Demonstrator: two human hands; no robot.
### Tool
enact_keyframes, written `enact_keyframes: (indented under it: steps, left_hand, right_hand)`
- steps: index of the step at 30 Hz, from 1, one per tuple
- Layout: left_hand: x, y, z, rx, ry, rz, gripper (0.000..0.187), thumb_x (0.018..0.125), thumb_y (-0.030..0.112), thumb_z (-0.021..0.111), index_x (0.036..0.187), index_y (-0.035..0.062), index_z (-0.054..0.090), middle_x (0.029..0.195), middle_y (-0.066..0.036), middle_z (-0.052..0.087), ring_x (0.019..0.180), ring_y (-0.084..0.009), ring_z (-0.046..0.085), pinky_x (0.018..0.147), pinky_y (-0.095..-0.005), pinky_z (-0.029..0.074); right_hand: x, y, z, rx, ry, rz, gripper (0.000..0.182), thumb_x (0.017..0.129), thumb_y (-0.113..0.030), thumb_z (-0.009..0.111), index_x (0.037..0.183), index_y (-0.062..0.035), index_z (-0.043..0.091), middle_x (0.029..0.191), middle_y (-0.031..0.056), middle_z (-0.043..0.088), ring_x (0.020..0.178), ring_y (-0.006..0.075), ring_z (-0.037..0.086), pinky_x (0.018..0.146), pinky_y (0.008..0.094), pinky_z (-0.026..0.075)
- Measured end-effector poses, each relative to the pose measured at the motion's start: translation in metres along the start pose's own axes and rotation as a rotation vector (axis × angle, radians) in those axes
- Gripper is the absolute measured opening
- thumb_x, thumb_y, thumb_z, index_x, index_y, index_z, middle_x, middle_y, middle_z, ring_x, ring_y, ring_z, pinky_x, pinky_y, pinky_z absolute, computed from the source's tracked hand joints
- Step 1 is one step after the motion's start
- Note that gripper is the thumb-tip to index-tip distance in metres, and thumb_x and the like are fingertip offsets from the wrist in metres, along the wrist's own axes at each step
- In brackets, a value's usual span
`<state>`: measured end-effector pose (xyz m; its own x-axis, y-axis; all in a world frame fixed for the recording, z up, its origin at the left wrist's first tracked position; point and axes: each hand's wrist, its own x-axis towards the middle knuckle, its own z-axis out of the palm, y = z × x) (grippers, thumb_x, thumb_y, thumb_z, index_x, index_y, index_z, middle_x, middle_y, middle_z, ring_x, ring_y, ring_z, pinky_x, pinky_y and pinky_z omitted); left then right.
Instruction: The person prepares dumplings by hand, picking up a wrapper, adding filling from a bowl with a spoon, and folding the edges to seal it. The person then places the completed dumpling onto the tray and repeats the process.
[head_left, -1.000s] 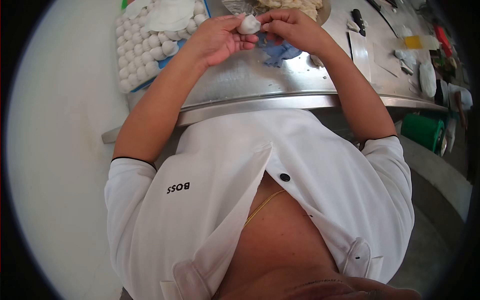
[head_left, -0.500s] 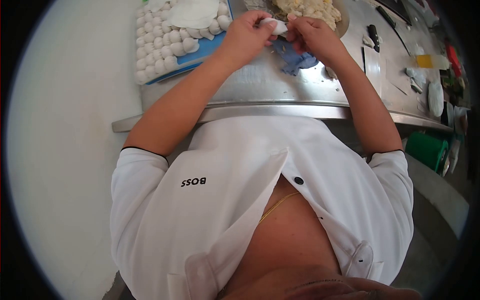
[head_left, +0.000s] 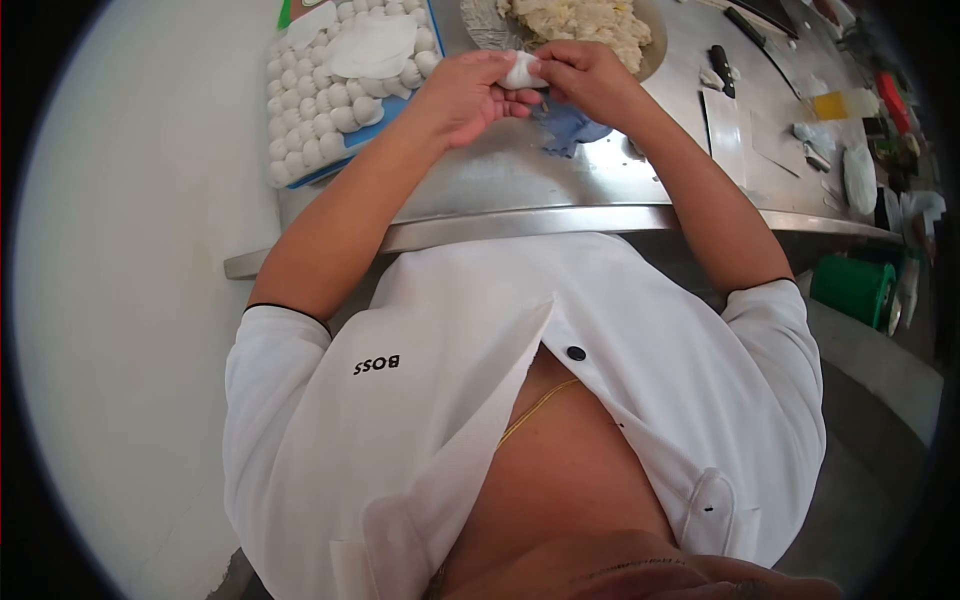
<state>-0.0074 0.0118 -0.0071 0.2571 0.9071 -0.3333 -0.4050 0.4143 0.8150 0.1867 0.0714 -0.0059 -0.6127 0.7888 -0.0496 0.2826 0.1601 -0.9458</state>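
Our left fingers (head_left: 514,101) and right fingers (head_left: 558,70) hold one white dumpling (head_left: 522,72); one bowl (head_left: 657,40) of filling (head_left: 590,24) is cut off above.

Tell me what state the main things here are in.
Dough piece, held; closure unclear
Left hand, supporting the dough piece
Right hand, pinching it
Blue tray, mostly covered
Bowl, heaped with food
Blue cloth, crumpled
Broad knife, lying flat
Shirt, partly unbuttoned

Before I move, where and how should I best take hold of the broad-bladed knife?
Probably grip the knife by its black handle, coming from above at the far end: it lies flat, blade toward the near table edge.
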Motion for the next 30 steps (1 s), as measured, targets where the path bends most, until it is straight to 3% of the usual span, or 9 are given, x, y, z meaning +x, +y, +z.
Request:
enact_keyframes:
  steps: [6, 12, 15, 18, 22, 25, 27, 28, 30]
  left_hand:
    - [-0.002, 0.002, 0.002, 0.019, 0.089, 0.026, 0.027, 0.101, 0.018, 0.049, 0.116, -0.0034, 0.055, 0.103, -0.014, 0.064, 0.085, -0.0215, 0.065, 0.076, -0.0345, 0.054]
    - [-0.026, 0.015, 0.014, 0.079, 0.141, 0.007, 0.03, 0.101, 0.021, 0.051, 0.112, -0.0062, 0.054, 0.1, -0.015, 0.063, 0.083, -0.0229, 0.065, 0.073, -0.0324, 0.055]
    - [-0.047, 0.024, 0.014, 0.117, 0.247, 0.032, 0.03, 0.101, 0.021, 0.05, 0.112, -0.0073, 0.053, 0.101, -0.016, 0.062, 0.085, -0.0234, 0.065, 0.072, -0.033, 0.055]
    - [-0.063, 0.024, -0.002, 0.069, 0.275, 0.073, 0.03, 0.101, 0.021, 0.049, 0.112, -0.0074, 0.053, 0.103, -0.017, 0.062, 0.084, -0.0238, 0.065, 0.072, -0.0339, 0.055]
    - [-0.094, 0.022, -0.01, 0.058, 0.317, 0.062, 0.037, 0.101, 0.025, 0.049, 0.117, -0.0088, 0.051, 0.106, -0.019, 0.062, 0.087, -0.0248, 0.066, 0.073, -0.0339, 0.055]
    - [-0.112, 0.037, -0.035, 0.18, 0.435, -0.025, 0.042, 0.098, 0.03, 0.053, 0.118, -0.007, 0.054, 0.11, -0.017, 0.062, 0.09, -0.024, 0.066, 0.074, -0.0346, 0.055]
    - [-0.117, 0.06, -0.062, 0.953, 0.554, -0.011, 0.044, 0.094, 0.033, 0.059, 0.116, -0.0044, 0.059, 0.116, -0.017, 0.063, 0.094, -0.027, 0.066, 0.078, -0.0386, 0.053]
    - [-0.115, 0.062, -0.083, 0.947, 0.552, -0.016, 0.044, 0.094, 0.033, 0.059, 0.116, -0.0044, 0.059, 0.116, -0.017, 0.063, 0.094, -0.027, 0.066, 0.078, -0.0386, 0.053]
    - [-0.1, 0.057, -0.123, 1.598, 0.565, 0.113, 0.038, 0.087, 0.03, 0.067, 0.108, -0.0019, 0.063, 0.111, -0.017, 0.064, 0.097, -0.0294, 0.064, 0.083, -0.0428, 0.051]
  right_hand:
    - [0.001, -0.003, 0.0, 0.34, 0.013, 0.164, 0.022, 0.096, -0.022, 0.059, 0.103, -0.0031, 0.067, 0.076, 0.0, 0.061, 0.066, 0.008, 0.058, 0.062, 0.0239, 0.049]
    - [-0.005, -0.012, 0.014, 0.097, -0.061, -0.046, 0.023, 0.092, -0.025, 0.062, 0.099, -0.0039, 0.068, 0.071, 0.0002, 0.061, 0.064, 0.0076, 0.058, 0.057, 0.0242, 0.046]
    - [-0.008, -0.027, 0.026, -0.05, 0.016, -0.054, 0.024, 0.091, -0.024, 0.063, 0.102, -0.0025, 0.067, 0.079, 0.0055, 0.064, 0.071, 0.0134, 0.062, 0.062, 0.0276, 0.048]
    - [-0.016, -0.044, 0.046, -0.404, 0.004, -0.365, 0.03, 0.09, -0.022, 0.065, 0.112, -0.0027, 0.063, 0.099, 0.0155, 0.063, 0.086, 0.029, 0.062, 0.076, 0.0378, 0.051]
    - [-0.001, -0.044, 0.076, -0.504, -0.024, -0.467, 0.026, 0.091, -0.023, 0.062, 0.107, -0.0031, 0.064, 0.089, 0.0133, 0.065, 0.08, 0.0276, 0.063, 0.073, 0.0373, 0.051]
    - [0.023, -0.046, 0.09, -0.289, -0.163, -0.143, 0.026, 0.091, -0.026, 0.06, 0.099, -0.0014, 0.066, 0.079, 0.0135, 0.065, 0.071, 0.0258, 0.063, 0.068, 0.0373, 0.051]
    - [0.041, -0.046, 0.1, -0.267, -0.18, -0.112, 0.028, 0.092, -0.027, 0.06, 0.102, -0.001, 0.066, 0.077, 0.0092, 0.064, 0.071, 0.019, 0.063, 0.066, 0.0333, 0.051]
    - [0.05, -0.046, 0.106, -0.248, -0.19, -0.084, 0.031, 0.093, -0.028, 0.06, 0.106, -0.0006, 0.065, 0.076, 0.0049, 0.063, 0.071, 0.0122, 0.063, 0.063, 0.0294, 0.051]
    - [0.067, -0.041, 0.118, -0.303, -0.188, -0.08, 0.031, 0.092, -0.029, 0.061, 0.103, 0.0, 0.066, 0.075, 0.0069, 0.064, 0.069, 0.0149, 0.063, 0.064, 0.0309, 0.051]
